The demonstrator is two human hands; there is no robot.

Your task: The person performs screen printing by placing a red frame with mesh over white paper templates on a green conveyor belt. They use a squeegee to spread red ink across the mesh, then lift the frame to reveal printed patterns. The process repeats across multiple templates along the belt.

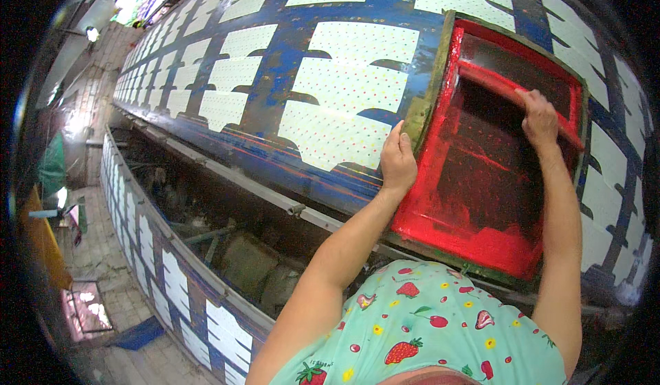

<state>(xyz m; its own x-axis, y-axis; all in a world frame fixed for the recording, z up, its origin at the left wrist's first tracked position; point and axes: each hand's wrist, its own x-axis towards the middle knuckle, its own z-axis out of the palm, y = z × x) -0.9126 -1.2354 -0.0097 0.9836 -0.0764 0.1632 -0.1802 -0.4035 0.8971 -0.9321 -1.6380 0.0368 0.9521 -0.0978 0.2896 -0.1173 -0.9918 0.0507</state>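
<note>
A screen-printing frame (432, 82), its wooden edge stained green and its inside coated in red ink (450, 228), lies on the long blue printing table (275, 75). My left hand (399, 158) is closed on the frame's left edge, with the thumb along the wood. Inside the frame, my right hand (540, 118) grips a red-smeared squeegee (491, 81), which slants across the upper part of the mesh. Left of the frame lie white dotted cut fabric pieces (361, 62), set in rows along the table.
A metal rail with a small stop (295, 210) runs along the table's near edge. Beyond a dark gap, a second table (165, 265) carries more white pieces. At the far left are a tiled floor (103, 234), a yellow cloth (45, 237) and another screen frame (88, 309).
</note>
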